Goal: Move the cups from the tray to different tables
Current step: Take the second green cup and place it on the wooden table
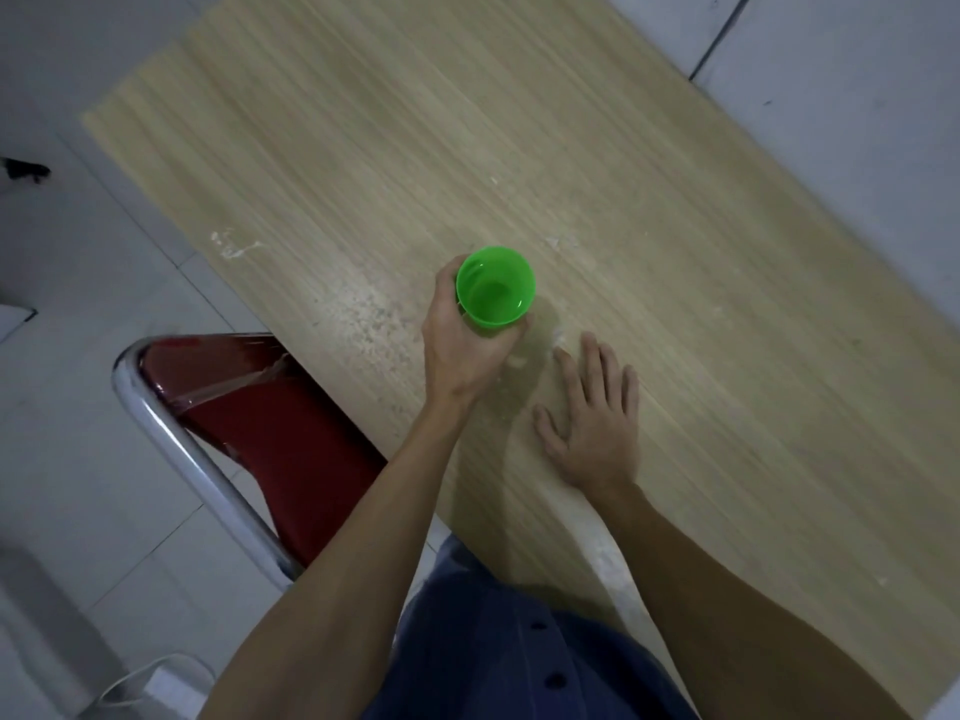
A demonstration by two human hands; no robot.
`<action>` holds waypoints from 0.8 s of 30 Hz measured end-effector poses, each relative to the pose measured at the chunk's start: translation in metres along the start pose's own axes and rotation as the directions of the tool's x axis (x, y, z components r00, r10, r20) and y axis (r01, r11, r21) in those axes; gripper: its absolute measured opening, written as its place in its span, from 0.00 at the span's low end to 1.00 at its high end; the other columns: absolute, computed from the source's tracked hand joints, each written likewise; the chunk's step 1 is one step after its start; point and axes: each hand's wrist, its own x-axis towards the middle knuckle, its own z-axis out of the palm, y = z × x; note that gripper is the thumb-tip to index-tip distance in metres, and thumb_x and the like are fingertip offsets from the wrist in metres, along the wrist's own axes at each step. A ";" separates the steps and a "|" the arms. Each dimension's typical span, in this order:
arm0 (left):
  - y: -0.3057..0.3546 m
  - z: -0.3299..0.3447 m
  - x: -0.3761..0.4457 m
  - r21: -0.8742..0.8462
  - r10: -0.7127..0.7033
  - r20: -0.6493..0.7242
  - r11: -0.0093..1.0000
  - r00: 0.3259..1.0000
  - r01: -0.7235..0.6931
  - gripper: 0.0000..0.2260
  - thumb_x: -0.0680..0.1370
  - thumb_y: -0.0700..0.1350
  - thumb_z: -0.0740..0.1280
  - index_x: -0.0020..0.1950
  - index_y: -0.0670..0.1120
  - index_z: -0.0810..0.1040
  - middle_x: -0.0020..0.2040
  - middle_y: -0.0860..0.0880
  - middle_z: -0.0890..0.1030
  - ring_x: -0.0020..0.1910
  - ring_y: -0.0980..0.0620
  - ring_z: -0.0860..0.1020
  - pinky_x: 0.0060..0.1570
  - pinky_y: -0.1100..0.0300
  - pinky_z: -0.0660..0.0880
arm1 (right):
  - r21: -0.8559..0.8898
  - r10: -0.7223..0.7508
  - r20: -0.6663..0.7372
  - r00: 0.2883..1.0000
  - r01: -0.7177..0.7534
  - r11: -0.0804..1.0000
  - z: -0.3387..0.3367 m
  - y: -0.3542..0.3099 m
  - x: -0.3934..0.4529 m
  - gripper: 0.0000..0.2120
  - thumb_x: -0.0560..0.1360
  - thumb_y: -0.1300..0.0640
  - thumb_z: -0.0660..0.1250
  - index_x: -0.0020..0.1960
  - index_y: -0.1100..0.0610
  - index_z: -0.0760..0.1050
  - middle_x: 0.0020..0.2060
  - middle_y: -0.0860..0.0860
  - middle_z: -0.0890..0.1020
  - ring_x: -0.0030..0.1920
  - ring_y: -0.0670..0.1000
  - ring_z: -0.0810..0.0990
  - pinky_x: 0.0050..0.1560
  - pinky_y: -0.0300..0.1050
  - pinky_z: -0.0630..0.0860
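One green cup [495, 285] sits upright in my left hand [464, 345], fingers wrapped round its lower wall, just above or on the tabletop [363, 148]; I cannot tell whether its base touches; my right hand [592, 418] lies flat and open beside it, holding nothing; I judge this the setting-down step; next, lower, settle, let go; the wood is pale and scuffed, with white smears; a red chair [270, 423] stands at its edge on a grey tiled floor [78, 356]; no tray shows.

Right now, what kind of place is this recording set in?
Probably a simple canteen or dining room, though that is a guess: a worn wooden table, a red chair with a chrome frame and a pale tiled floor. The left hand holds a green cup.
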 end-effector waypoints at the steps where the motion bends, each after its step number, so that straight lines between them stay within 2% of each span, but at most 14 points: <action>1: 0.000 0.001 0.001 -0.001 0.004 -0.003 1.000 1.000 -0.004 0.37 0.64 0.51 0.83 0.70 0.51 0.74 0.60 0.53 0.83 0.60 0.54 0.82 0.60 0.48 0.81 | 0.001 -0.001 0.000 1.000 0.001 1.000 0.000 0.001 0.000 0.36 0.81 0.38 0.60 0.84 0.50 0.55 0.84 0.55 0.51 0.84 0.57 0.47 0.81 0.64 0.47; 10: -0.007 0.006 0.005 -0.026 0.022 0.013 0.999 1.000 -0.022 0.38 0.65 0.48 0.84 0.72 0.49 0.72 0.61 0.53 0.82 0.61 0.55 0.81 0.63 0.47 0.80 | 0.016 -0.015 -0.011 1.000 0.015 1.000 0.001 0.002 0.000 0.36 0.80 0.37 0.59 0.83 0.50 0.57 0.84 0.55 0.53 0.84 0.57 0.49 0.81 0.65 0.49; 13: -0.011 0.003 0.001 -0.005 -0.019 0.062 1.000 0.998 0.020 0.43 0.65 0.46 0.84 0.76 0.48 0.69 0.65 0.52 0.80 0.65 0.55 0.79 0.68 0.52 0.77 | 0.016 -0.015 -0.002 1.000 0.015 1.000 0.001 0.001 0.000 0.35 0.80 0.37 0.58 0.83 0.49 0.56 0.84 0.55 0.52 0.84 0.58 0.49 0.81 0.65 0.49; 16: -0.019 -0.006 -0.014 0.045 -0.084 0.063 0.996 0.994 0.081 0.45 0.66 0.48 0.84 0.79 0.48 0.66 0.70 0.49 0.77 0.70 0.52 0.75 0.72 0.54 0.74 | 0.001 -0.024 0.026 0.999 0.024 1.000 -0.001 0.001 0.000 0.35 0.81 0.37 0.56 0.83 0.49 0.55 0.84 0.55 0.51 0.84 0.58 0.48 0.81 0.65 0.48; 18: -0.022 -0.014 -0.034 0.067 -0.132 0.075 0.990 0.988 0.127 0.43 0.68 0.49 0.83 0.79 0.49 0.67 0.71 0.49 0.76 0.70 0.52 0.75 0.70 0.57 0.74 | 0.026 -0.039 0.045 0.998 0.038 0.999 -0.005 0.002 0.000 0.34 0.81 0.37 0.56 0.83 0.49 0.55 0.84 0.56 0.52 0.84 0.58 0.49 0.81 0.65 0.48; 20: -0.024 -0.019 -0.057 0.112 -0.112 0.118 0.989 0.987 0.099 0.37 0.71 0.50 0.81 0.77 0.50 0.69 0.69 0.50 0.76 0.68 0.54 0.75 0.67 0.59 0.74 | 0.076 -0.065 0.075 0.995 0.060 0.995 -0.016 0.006 0.000 0.33 0.81 0.39 0.58 0.82 0.50 0.58 0.84 0.56 0.54 0.83 0.58 0.52 0.81 0.63 0.50; 24: -0.021 -0.024 -0.101 0.157 -0.059 0.235 0.987 0.970 0.022 0.23 0.77 0.47 0.77 0.70 0.50 0.76 0.64 0.52 0.79 0.64 0.56 0.76 0.64 0.58 0.76 | 0.269 -0.056 0.157 0.986 0.012 0.963 -0.046 0.020 -0.014 0.31 0.76 0.47 0.63 0.76 0.58 0.69 0.77 0.61 0.68 0.77 0.62 0.67 0.77 0.59 0.64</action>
